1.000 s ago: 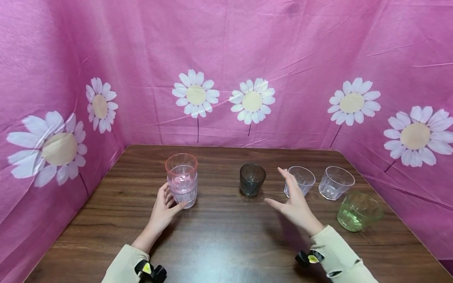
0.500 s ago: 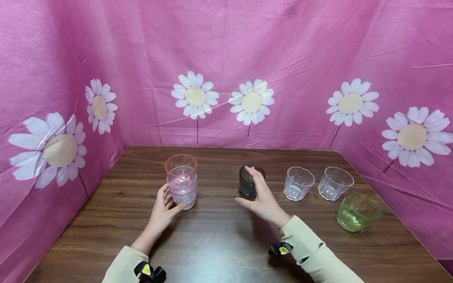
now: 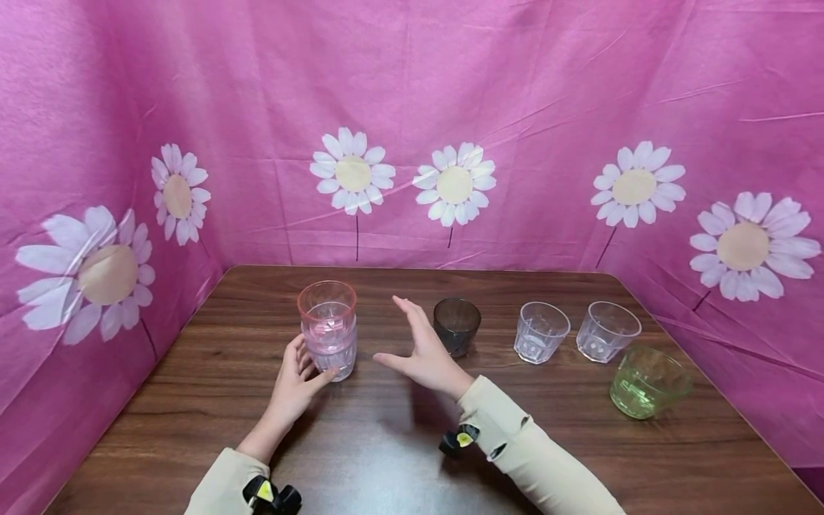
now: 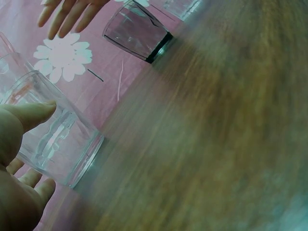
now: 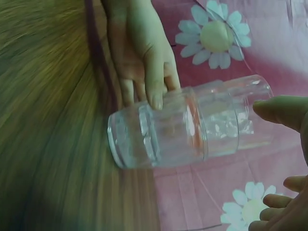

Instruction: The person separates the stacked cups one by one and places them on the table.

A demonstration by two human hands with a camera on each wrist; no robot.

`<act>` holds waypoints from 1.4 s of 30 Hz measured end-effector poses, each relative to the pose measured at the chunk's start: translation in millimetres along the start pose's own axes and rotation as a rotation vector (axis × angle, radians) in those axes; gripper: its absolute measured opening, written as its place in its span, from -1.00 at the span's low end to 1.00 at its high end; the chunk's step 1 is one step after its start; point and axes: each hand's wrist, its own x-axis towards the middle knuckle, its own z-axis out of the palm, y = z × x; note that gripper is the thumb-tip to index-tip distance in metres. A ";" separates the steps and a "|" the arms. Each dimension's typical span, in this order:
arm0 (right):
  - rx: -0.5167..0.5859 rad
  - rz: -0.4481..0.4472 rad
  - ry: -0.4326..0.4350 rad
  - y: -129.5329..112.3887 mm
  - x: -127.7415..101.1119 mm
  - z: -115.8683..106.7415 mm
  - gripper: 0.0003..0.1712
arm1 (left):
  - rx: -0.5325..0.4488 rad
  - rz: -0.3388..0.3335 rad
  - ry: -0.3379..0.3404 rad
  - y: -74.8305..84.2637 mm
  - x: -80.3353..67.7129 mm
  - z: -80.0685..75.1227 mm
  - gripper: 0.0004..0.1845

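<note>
On the left of the table stands an upright stack of nested glasses. A pink glass with an orange-red rim (image 3: 326, 306) sits on top, its lower part inside a clear faceted glass (image 3: 342, 360). My left hand (image 3: 291, 390) grips the clear glass low down, thumb at the front and fingers round the left side. Between the stack and a smoky dark glass (image 3: 462, 320) hovers my right hand (image 3: 426, 357), fingers spread from the thumb and holding nothing. In the right wrist view, the right thumb (image 5: 284, 111) overlaps the upper stack's edge.
Two clear glasses (image 3: 539, 336) (image 3: 605, 335) stand right of the dark glass. A green glass (image 3: 644, 390) stands nearer at the far right. Behind the brown wooden table (image 3: 386, 443), a pink cloth with daisies (image 3: 547, 93) hangs around the back and sides.
My right hand has moved left from in front of a clear glass, past the dark glass, towards the stack, staying spread. My left hand keeps its grip; the glasses stay put.
</note>
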 end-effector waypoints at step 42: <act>0.214 0.091 0.046 -27.8 61.5 58.5 0.10 | -0.020 0.027 -0.008 -1.6 0.7 0.4 -0.15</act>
